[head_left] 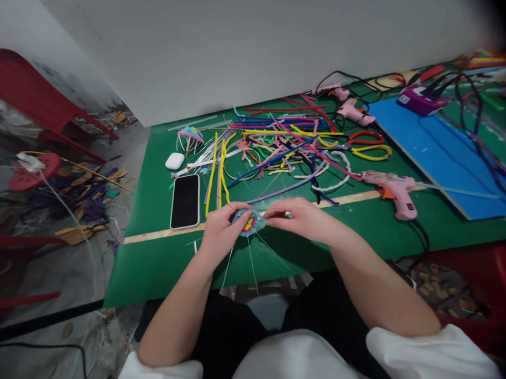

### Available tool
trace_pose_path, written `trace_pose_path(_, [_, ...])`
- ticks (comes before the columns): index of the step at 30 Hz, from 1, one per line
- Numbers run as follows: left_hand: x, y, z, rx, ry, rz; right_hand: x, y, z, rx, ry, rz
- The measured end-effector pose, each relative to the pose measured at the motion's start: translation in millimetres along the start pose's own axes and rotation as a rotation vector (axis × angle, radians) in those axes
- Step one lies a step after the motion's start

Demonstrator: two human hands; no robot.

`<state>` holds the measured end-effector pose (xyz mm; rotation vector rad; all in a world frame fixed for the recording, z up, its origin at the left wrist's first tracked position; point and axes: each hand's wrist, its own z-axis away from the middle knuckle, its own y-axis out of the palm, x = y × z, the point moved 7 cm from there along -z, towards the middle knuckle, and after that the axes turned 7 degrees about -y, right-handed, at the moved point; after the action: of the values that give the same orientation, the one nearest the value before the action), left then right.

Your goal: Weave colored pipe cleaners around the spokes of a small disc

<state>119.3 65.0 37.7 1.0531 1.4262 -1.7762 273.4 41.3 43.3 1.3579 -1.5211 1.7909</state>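
My left hand [226,228] is closed on a small round pipe-cleaner piece [249,227], with blue, pink and yellow rings and thin pale spokes sticking out from it. At its right edge my right hand [298,218] pinches a light blue strand, mostly covered by the fingertips. Both hands are just above the near part of the green table. Just beyond them lies a heap of coloured pipe cleaners [272,147]. A small finished-looking umbrella shape [190,135] of pink, white and blue sits at the back left.
A phone [185,202] and a white earbud case [174,161] lie on the left of the green table [164,270]. To the right are scissors [372,152], a pink glue gun [392,190] with its cord, and a blue board [434,150]. Red chairs [38,97] stand at left.
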Motion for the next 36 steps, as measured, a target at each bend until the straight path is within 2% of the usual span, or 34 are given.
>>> trace_pose_path(2, [0.8,-1.2,-0.2,-0.017,-0.004,0.01,6.9,-2.4,3.3,0.031,-0.042,0.098])
trace_pose_path(4, [2.4,-3.6,-0.6,-0.045,-0.018,0.036,13.8,-5.2,6.0,0.007,-0.079,0.25])
trace_pose_path(8, [5.7,-6.6,-1.4,-0.097,-0.049,0.011,31.4,-6.4,11.2,-0.166,-0.117,0.657])
trace_pose_path(10, [6.1,-5.9,-1.7,-0.102,-0.056,-0.028,39.4,-2.3,13.0,-0.224,-0.137,0.79])
trace_pose_path(15, [3.0,-7.1,-1.6,-0.14,-0.041,-0.11,46.1,3.2,14.5,-0.306,-0.174,0.904])
trace_pose_path(20, [2.6,-5.1,-2.1,-0.134,-0.01,-0.161,58.4,22.0,14.8,-0.297,-0.33,1.004])
trace_pose_path(23, [1.2,1.2,-1.8,-0.076,0.037,-0.218,65.3,30.5,14.6,-0.287,-0.415,1.006])
trace_pose_path(25, [-1.1,5.6,-0.8,-0.022,0.069,-0.226,66.8,25.9,14.8,-0.314,-0.432,0.989])
trace_pose_path(29, [-8.3,9.8,2.3,0.083,0.104,-0.193,59.8,-5.5,18.0,-0.411,-0.322,0.941])
trace_pose_path(31, [-14.0,11.7,4.8,0.151,0.129,-0.17,51.7,-21.5,20.8,-0.395,-0.226,0.886])
trace_pose_path(33, [-20.8,16.8,9.3,0.269,0.175,-0.153,41.3,-29.0,22.9,-0.263,-0.148,0.771])
trace_pose_path(36, [-28.9,27.8,19.5,0.498,0.234,-0.124,28.2,-26.2,27.1,0.025,-0.073,0.502])
